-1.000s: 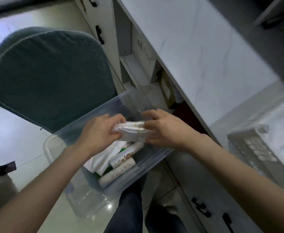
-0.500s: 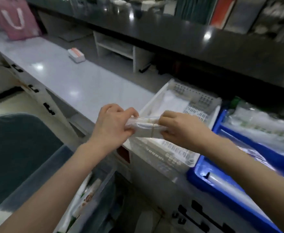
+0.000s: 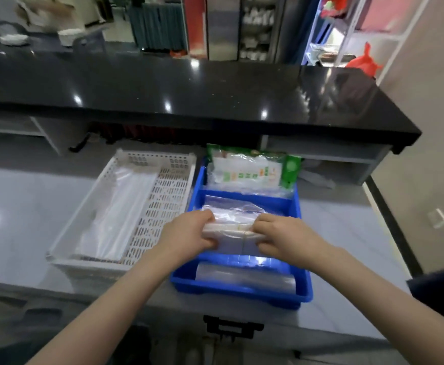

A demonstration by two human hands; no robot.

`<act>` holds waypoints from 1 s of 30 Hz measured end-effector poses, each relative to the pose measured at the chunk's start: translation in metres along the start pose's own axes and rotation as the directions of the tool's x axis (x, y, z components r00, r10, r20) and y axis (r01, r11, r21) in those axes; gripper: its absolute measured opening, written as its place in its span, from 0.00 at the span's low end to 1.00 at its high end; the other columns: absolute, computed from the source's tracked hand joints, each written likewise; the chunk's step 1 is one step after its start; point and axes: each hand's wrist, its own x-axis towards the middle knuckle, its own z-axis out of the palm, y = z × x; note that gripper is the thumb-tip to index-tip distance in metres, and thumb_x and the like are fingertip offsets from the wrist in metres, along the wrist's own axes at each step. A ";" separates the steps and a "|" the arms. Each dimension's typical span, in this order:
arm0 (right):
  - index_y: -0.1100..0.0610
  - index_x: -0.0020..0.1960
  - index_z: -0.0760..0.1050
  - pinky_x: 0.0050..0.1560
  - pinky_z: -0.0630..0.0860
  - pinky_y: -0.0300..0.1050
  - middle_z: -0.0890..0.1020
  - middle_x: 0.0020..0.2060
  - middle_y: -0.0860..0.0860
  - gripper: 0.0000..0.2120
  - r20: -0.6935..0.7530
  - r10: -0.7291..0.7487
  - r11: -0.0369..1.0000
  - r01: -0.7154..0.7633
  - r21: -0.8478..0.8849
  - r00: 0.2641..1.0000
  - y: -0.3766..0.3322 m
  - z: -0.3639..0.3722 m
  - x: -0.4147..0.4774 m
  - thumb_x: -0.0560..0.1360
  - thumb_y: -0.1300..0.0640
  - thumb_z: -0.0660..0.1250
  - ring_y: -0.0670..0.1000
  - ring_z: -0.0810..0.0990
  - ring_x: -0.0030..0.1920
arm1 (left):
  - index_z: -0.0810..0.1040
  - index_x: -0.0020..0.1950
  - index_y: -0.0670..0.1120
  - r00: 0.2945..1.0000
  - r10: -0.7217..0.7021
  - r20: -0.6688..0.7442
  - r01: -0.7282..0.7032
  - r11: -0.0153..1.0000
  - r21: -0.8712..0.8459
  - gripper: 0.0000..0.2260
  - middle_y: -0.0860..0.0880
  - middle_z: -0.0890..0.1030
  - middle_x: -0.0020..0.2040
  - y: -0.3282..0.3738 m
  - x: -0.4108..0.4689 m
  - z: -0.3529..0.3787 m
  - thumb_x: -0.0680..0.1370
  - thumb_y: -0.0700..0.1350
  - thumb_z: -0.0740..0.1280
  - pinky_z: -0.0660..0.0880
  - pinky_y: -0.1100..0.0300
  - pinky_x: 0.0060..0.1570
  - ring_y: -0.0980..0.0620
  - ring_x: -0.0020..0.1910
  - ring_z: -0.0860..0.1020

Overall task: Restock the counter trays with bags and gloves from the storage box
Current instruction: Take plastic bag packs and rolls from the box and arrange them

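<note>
2 hands, left hand (image 3: 186, 233) and right hand (image 3: 281, 237), each closed on an end of a banded bag bundle (image 3: 232, 227) over the blue tray's (image 3: 303, 288) middle compartment.

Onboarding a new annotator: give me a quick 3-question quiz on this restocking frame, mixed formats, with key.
1. True or false: both hands grip one bundle of clear bags.
2. The bundle is held over which tray? A) white slotted tray B) blue tray C) neither
3. Fill in: the green-printed packet sits in the blue tray's ___ compartment.

Key:
1. True: left hand and right hand hold the ends of the bundle.
2. B: the blue tray, not the white slotted tray.
3. Far: the green-printed packet lies there.
</note>
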 end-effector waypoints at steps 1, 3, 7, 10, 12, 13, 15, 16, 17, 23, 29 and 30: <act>0.51 0.49 0.73 0.40 0.75 0.50 0.76 0.50 0.47 0.08 0.024 0.026 0.999 -0.026 0.022 0.999 0.005 0.005 -0.003 0.71 0.55 0.61 0.53 0.75 0.48 | 0.73 0.51 0.53 1.000 0.014 0.027 -0.015 0.999 0.036 0.17 0.53 0.79 0.49 0.002 0.002 0.006 0.67 0.55 0.73 0.73 0.56 0.42 0.49 0.48 0.77; 0.50 0.50 0.73 0.42 0.76 0.50 0.76 0.50 0.46 0.08 0.081 0.054 0.997 -0.059 0.054 0.995 0.012 0.016 -0.006 0.71 0.54 0.61 0.52 0.76 0.50 | 0.70 0.53 0.54 0.996 0.042 0.080 -0.050 0.994 0.099 0.18 0.53 0.80 0.51 0.003 0.006 0.016 0.69 0.56 0.72 0.72 0.57 0.40 0.49 0.49 0.78; 0.54 0.46 0.73 0.40 0.73 0.48 0.77 0.47 0.48 0.06 0.174 0.087 0.989 -0.106 0.102 0.981 0.017 0.034 0.001 0.70 0.55 0.61 0.53 0.77 0.49 | 0.69 0.53 0.54 0.983 0.077 0.167 -0.106 0.978 0.177 0.17 0.53 0.79 0.52 -0.003 0.011 0.026 0.70 0.57 0.69 0.70 0.57 0.40 0.49 0.50 0.78; 0.56 0.47 0.74 0.42 0.74 0.49 0.77 0.47 0.49 0.07 0.218 0.100 0.980 -0.135 0.148 0.971 0.016 0.042 0.007 0.70 0.55 0.63 0.54 0.76 0.49 | 0.69 0.58 0.54 0.971 0.132 0.198 -0.179 0.953 0.245 0.21 0.53 0.81 0.53 -0.007 0.013 0.028 0.70 0.59 0.69 0.67 0.56 0.45 0.50 0.49 0.77; 0.54 0.50 0.76 0.46 0.76 0.50 0.78 0.50 0.48 0.10 0.199 0.099 0.973 -0.137 0.187 0.975 0.016 0.044 0.008 0.70 0.54 0.65 0.53 0.77 0.51 | 0.69 0.59 0.57 0.968 0.184 0.169 -0.225 0.938 0.265 0.24 0.55 0.81 0.53 -0.010 0.015 0.028 0.67 0.63 0.68 0.65 0.57 0.51 0.51 0.49 0.77; 0.51 0.53 0.77 0.49 0.76 0.50 0.78 0.52 0.46 0.12 0.180 0.103 0.968 -0.140 0.210 0.978 0.017 0.045 0.006 0.70 0.52 0.66 0.50 0.77 0.53 | 0.70 0.60 0.58 0.971 0.192 0.146 -0.224 0.942 0.249 0.25 0.56 0.81 0.54 -0.012 0.016 0.027 0.66 0.64 0.68 0.65 0.57 0.53 0.53 0.51 0.77; 0.44 0.59 0.76 0.53 0.75 0.45 0.75 0.57 0.41 0.18 0.126 0.123 0.948 -0.154 0.280 0.984 0.019 0.048 0.000 0.70 0.47 0.69 0.44 0.75 0.55 | 0.73 0.60 0.59 0.977 0.191 0.099 -0.209 0.951 0.227 0.26 0.57 0.80 0.54 -0.017 0.018 0.023 0.66 0.67 0.67 0.66 0.57 0.56 0.55 0.54 0.75; 0.41 0.59 0.76 0.54 0.75 0.42 0.74 0.59 0.38 0.18 0.091 0.136 0.933 -0.159 0.322 0.986 0.019 0.048 -0.004 0.69 0.44 0.70 0.42 0.75 0.56 | 0.74 0.60 0.59 0.977 0.196 0.082 -0.209 0.951 0.226 0.25 0.58 0.80 0.54 -0.019 0.020 0.021 0.67 0.69 0.66 0.66 0.57 0.56 0.55 0.55 0.75; 0.40 0.58 0.76 0.55 0.74 0.41 0.72 0.60 0.37 0.18 0.056 0.155 0.916 -0.165 0.365 0.986 0.020 0.047 -0.007 0.69 0.42 0.70 0.41 0.74 0.56 | 0.76 0.59 0.59 0.977 0.201 0.074 -0.213 0.952 0.220 0.25 0.58 0.79 0.53 -0.021 0.022 0.020 0.67 0.70 0.65 0.67 0.57 0.57 0.55 0.55 0.74; 0.44 0.52 0.79 0.54 0.75 0.42 0.80 0.50 0.40 0.09 -0.097 0.339 0.844 -0.257 0.471 0.936 0.034 0.034 0.013 0.75 0.44 0.65 0.41 0.77 0.52 | 0.79 0.55 0.57 0.984 0.175 0.039 -0.176 0.984 0.004 0.18 0.57 0.74 0.50 -0.026 0.045 0.014 0.74 0.66 0.60 0.72 0.58 0.50 0.56 0.51 0.74; 0.51 0.67 0.71 0.58 0.74 0.52 0.76 0.63 0.50 0.20 0.155 0.388 0.911 -0.404 0.087 0.909 0.050 0.042 0.064 0.76 0.52 0.65 0.53 0.73 0.62 | 0.73 0.66 0.51 0.975 0.156 0.160 -0.160 0.987 0.016 0.16 0.52 0.76 0.65 -0.019 0.104 0.030 0.78 0.45 0.63 0.73 0.55 0.59 0.51 0.61 0.75; 0.52 0.66 0.71 0.57 0.74 0.53 0.76 0.63 0.51 0.21 0.180 0.389 0.914 -0.403 0.048 0.904 0.050 0.046 0.070 0.74 0.53 0.66 0.54 0.74 0.61 | 0.72 0.68 0.52 0.964 0.166 0.209 -0.180 0.983 0.047 0.19 0.52 0.75 0.66 -0.018 0.110 0.034 0.77 0.45 0.65 0.74 0.54 0.59 0.51 0.62 0.74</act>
